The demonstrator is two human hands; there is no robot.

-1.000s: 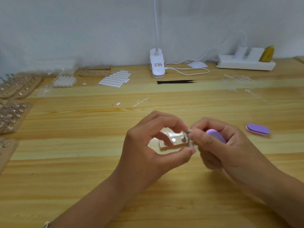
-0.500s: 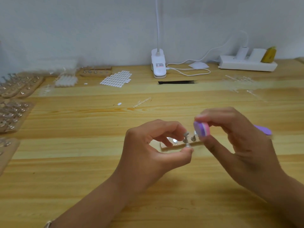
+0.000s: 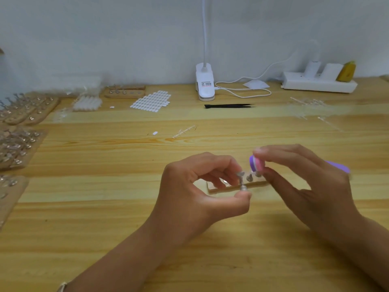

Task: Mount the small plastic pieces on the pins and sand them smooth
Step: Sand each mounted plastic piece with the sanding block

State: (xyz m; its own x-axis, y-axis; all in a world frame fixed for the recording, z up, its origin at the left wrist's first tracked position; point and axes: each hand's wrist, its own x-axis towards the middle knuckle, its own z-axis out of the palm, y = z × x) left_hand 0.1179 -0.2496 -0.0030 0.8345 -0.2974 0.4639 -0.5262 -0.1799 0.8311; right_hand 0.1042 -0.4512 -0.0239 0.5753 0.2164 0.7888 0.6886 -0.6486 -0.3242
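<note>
The left hand (image 3: 200,186) pinches a small grey metal pin (image 3: 241,180) between the thumb tip below and the forefinger above, with its other fingers curled in. The pin stands upright, with a round foot and a flat flared head; whether a clear plastic piece sits on that head cannot be told. At 1 o'clock of the pin, just beside it, the right hand (image 3: 305,184) grips a sanding block (image 3: 256,164) between thumb and forefinger, the remaining fingers loosely stretched. The block is a rounded pad with a purple face and a pink foam core, and whether it touches the pin is too blurred to judge. Behind the pin a pale wooden strip (image 3: 217,187) lies flat on the table (image 3: 242,249), bearing 2 upright metal pins (image 3: 249,177) toward its 3 o'clock end. A second purple pad (image 3: 339,167) peeks out at 3 o'clock of the right hand. The table is glossy yellow pine with long streaked grain. At its 12 o'clock edge, against a plain matt white wall (image 3: 105,39), stands a white clip lamp (image 3: 205,85), with a white power strip (image 3: 317,84) toward 2 o'clock. Black tweezers (image 3: 229,106) lie before the lamp. A sheet of small white ovals (image 3: 151,101) sits at 11 o'clock, and wooden boards (image 3: 27,111) studded with pins crowd the 9 o'clock side.
</note>
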